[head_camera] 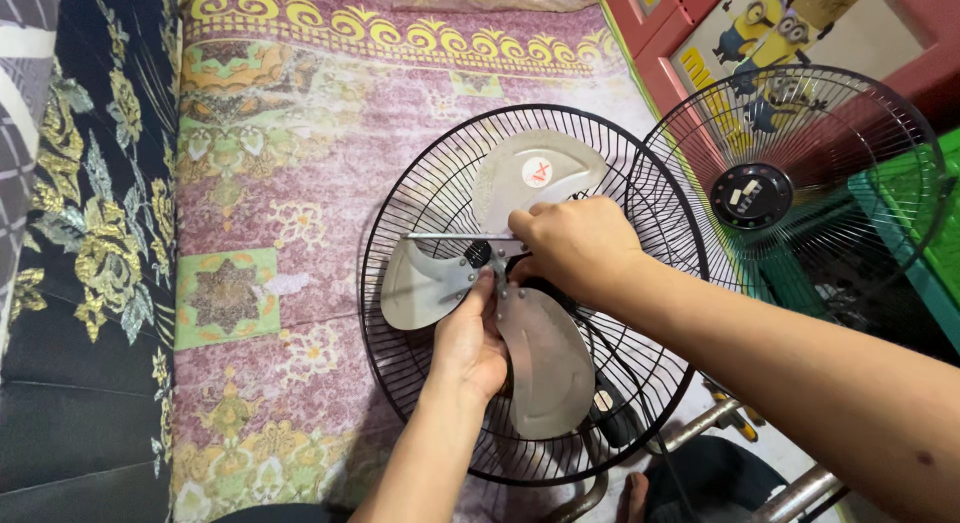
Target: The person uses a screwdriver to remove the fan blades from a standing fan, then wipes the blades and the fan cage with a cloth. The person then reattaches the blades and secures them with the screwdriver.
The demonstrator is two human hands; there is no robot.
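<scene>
A fan lies face up in front of me, its black wire rear guard (400, 223) around three grey metal blades (545, 358). My left hand (470, 343) comes from below and grips the blade hub between two blades. My right hand (575, 248) rests over the hub and holds a thin metal tool (450, 237) that sticks out to the left, its tip end at the hub. The hub itself is mostly hidden by both hands.
A second black wire guard (880, 153) with a round black centre cap (750, 195) leans at the right. The fan lies on a pink patterned mat (290, 133). A dark floral cloth (90, 233) runs along the left. Metal stand tubes (700, 423) show at bottom right.
</scene>
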